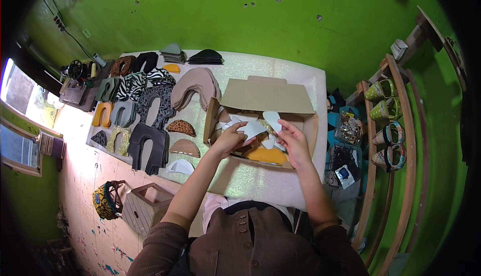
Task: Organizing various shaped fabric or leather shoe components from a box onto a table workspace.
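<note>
Both hands are over an open cardboard box (265, 97) whose lid flap is folded back. My left hand (229, 139) is closed on a pale white cut piece (252, 129), held over the box's left half. Between the thumb and fingers of my right hand (294, 143) is a small white rounded cut piece (272, 120), raised near the middle of the box. Beneath them lie more loose white scraps and a yellow-orange piece (265, 154) along the near wall. My fingers hide part of the box's contents.
Stacks of U-shaped pieces, brown (196, 86), dark grey (149, 146) and patterned, fill the table's left side. Half-round pieces (181, 128) lie beside the box. A wooden rack with sandals (383, 108) stands right; a brown stool (145, 206) and patterned bag (106, 201) are at lower left.
</note>
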`<state>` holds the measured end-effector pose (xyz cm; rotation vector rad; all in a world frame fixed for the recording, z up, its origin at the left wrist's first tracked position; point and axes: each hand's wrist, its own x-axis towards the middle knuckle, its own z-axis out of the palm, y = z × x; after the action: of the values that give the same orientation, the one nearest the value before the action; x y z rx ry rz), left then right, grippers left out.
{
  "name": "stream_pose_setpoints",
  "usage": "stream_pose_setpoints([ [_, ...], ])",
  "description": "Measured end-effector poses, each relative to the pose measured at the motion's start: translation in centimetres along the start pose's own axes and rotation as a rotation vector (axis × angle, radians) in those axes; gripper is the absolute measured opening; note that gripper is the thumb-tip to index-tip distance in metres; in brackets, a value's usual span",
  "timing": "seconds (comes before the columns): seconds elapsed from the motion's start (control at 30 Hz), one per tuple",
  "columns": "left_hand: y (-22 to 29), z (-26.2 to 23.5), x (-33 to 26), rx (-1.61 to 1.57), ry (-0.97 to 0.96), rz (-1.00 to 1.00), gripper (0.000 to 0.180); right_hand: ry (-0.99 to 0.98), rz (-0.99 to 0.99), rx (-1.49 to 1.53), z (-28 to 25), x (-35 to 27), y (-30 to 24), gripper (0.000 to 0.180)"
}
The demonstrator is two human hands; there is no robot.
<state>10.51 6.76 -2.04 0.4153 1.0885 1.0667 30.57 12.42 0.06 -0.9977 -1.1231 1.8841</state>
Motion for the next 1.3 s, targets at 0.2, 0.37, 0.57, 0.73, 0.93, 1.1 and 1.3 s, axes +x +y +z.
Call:
stream_pose_setpoints([
  [0.2, -0.5, 0.7, -0.1, 0.079, 0.000, 0.014, 0.059, -0.046, 0.059, -0.074, 1.8, -1.2, 1.8, 0.049],
  [0.37, -0.5, 0.9, -0.6, 0.138, -0.004, 0.034, 0.057, -0.153, 0.176, -0.163, 2.0, -1.6, 2.6, 0.052],
  [0.57, -0.5, 0.6, -0.6, 0.157, -0.047, 0.051, 0.054, -0.205, 0.140, -0.348, 2.8, -2.0, 2.9, 0.056],
  [0.73, 0.1, 1.5, -0.8, 0.026, 0.003, -0.033, 0.052, -0.227, -0.116, -0.537, 2.5, -1.9, 4.3, 0.058],
  [0.93, -0.8, 0.4, -0.7, 0.163, 0.016, 0.152, 0.046, -0.273, -0.202, -0.757, 3.1, -1.9, 4.1, 0.058],
  [1.1, 0.2, 0.4, -1.3, 0.195, 0.038, 0.243, 0.046, -0.153, -0.098, -0.442, 2.9, -1.5, 4.9, 0.060],
  [1.3, 2.2, -2.2, -3.7, 0.335, -0.195, 0.142, 0.042, 0.091, -0.003, -0.142, 4.5, -0.9, 3.2, 0.060],
])
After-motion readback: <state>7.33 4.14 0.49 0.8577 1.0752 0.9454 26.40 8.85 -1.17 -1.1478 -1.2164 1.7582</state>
